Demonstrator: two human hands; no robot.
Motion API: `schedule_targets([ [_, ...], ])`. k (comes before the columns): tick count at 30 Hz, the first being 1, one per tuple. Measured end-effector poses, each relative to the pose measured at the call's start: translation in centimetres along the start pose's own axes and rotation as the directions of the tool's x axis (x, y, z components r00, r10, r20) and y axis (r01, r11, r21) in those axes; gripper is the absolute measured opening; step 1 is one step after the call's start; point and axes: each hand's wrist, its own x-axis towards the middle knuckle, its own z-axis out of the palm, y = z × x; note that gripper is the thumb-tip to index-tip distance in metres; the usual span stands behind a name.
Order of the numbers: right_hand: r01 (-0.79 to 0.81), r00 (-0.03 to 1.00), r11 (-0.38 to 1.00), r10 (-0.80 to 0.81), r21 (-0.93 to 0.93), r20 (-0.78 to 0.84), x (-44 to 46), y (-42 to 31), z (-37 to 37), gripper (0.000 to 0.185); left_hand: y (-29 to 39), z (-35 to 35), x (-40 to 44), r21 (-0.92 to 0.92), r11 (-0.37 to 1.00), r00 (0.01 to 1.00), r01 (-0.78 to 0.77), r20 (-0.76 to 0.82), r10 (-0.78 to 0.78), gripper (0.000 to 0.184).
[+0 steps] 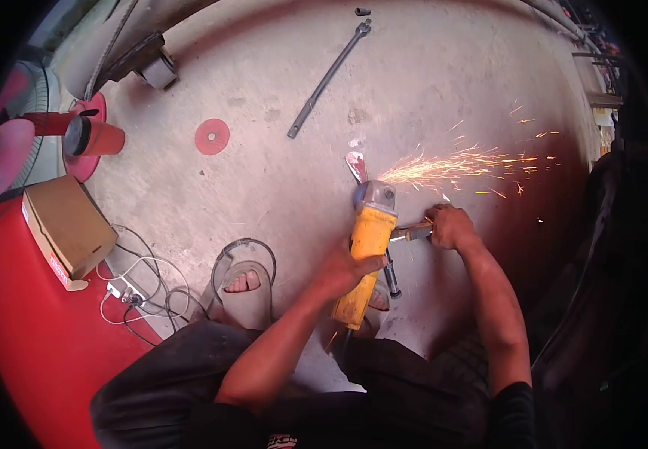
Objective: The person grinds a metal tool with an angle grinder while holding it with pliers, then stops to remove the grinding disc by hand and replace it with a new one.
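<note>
Sparks are flying! A bright orange spray of sparks (451, 166) streams rightward across the grey concrete floor (279, 187), and at its left end sits the yellow-bodied angle grinder with a grey metal head (369, 243), right in the middle of the scene. The left hand (341, 271) is wrapped firmly around the yellow body, thumb across the top, the head pointing to the far side. A bluish disc (359, 196) shows at the head's left edge, and just beyond pokes a narrow flat red-and-white piece (355, 166); whether disc and piece touch, I cannot tell.

Over to the right, the right hand (452, 227) is down low, fingers curled closed on the right end of a brownish metal bar-like piece (416, 232), which reaches left toward the grinder. Nearer, a dark rod with a silvery section (392, 278) lies beside the grinder's body.

On the far side, a long dark-grey metal bar handle (327, 78) lies aslant, a short dark metal cylinder (363, 12) just past its tip. Left of that handle, a flat round red disc (212, 137); farther left and nearer, a brown cardboard box (69, 224) beside tangled cables (168, 303).
</note>
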Motion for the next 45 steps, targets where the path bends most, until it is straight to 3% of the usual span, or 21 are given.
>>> schedule_targets([
  [6,-0.043,0.990,0.997,0.051,-0.058,0.132,-0.4,-1.1,-2.0,0.037,0.9,-0.8,2.6,-0.120,0.991,0.998,-0.054,-0.037,0.050,0.064],
  [11,-0.031,0.997,0.999,0.033,-0.032,0.074,0.3,-0.4,-0.8,0.038,0.6,-1.0,-0.3,0.046,0.999,1.000,0.014,0.003,-0.014,0.067],
  [15,0.005,1.000,0.999,-0.004,-0.043,0.027,-0.2,-0.2,-0.5,0.037,0.5,-1.1,1.2,-0.083,0.996,0.998,-0.045,0.033,0.048,0.066],
  [19,-0.004,0.998,1.000,0.006,-0.025,0.065,-0.1,-0.5,-1.4,0.038,1.7,-2.2,3.4,-0.044,0.998,0.998,-0.039,-0.048,0.037,0.062],
  [22,-0.035,0.994,0.999,0.037,-0.019,0.101,-0.1,-0.7,-1.2,0.043,-0.7,-1.7,2.9,-0.037,0.998,0.999,-0.046,0.010,0.047,0.064],
  [24,-0.031,0.999,0.999,0.032,-0.027,0.041,-0.1,-0.5,-0.6,0.042,-1.3,-0.9,1.4,0.090,0.996,1.000,-0.028,-0.007,0.029,0.071],
  [25,-0.035,0.998,0.999,0.036,-0.025,0.049,0.0,-0.3,-0.2,0.042,-1.5,-0.6,1.2,0.089,0.996,1.000,-0.021,-0.001,0.021,0.071],
  [27,0.016,1.000,1.000,-0.016,-0.021,0.009,-0.1,0.0,0.0,0.040,-1.4,-0.1,0.7,-0.092,0.994,0.998,-0.057,0.007,0.058,0.069],
  [31,-0.044,0.997,0.999,0.044,-0.008,0.066,-0.3,-0.7,-1.3,0.037,1.4,-1.7,2.7,-0.053,0.998,0.999,-0.020,-0.038,0.017,0.068],
  [33,-0.035,0.997,0.999,0.035,-0.007,0.063,-0.2,-0.7,-1.1,0.036,1.9,-2.3,3.6,-0.135,0.991,0.998,-0.013,-0.067,0.004,0.066],
  [40,-0.034,0.995,0.998,0.039,-0.057,0.089,-0.2,-0.6,-0.9,0.037,0.8,-1.3,0.2,-0.019,0.998,0.998,0.062,0.002,-0.062,0.067],
  [42,-0.040,0.997,0.999,0.041,-0.023,0.067,-0.3,-0.6,-0.9,0.036,0.2,-1.3,1.1,-0.069,0.997,0.999,-0.041,0.019,0.043,0.067],
  [45,-0.026,0.999,1.000,0.025,0.007,0.027,-0.4,-0.6,-0.8,0.037,2.6,-2.5,2.8,-0.029,1.000,1.000,-0.002,-0.024,0.001,0.067],
])
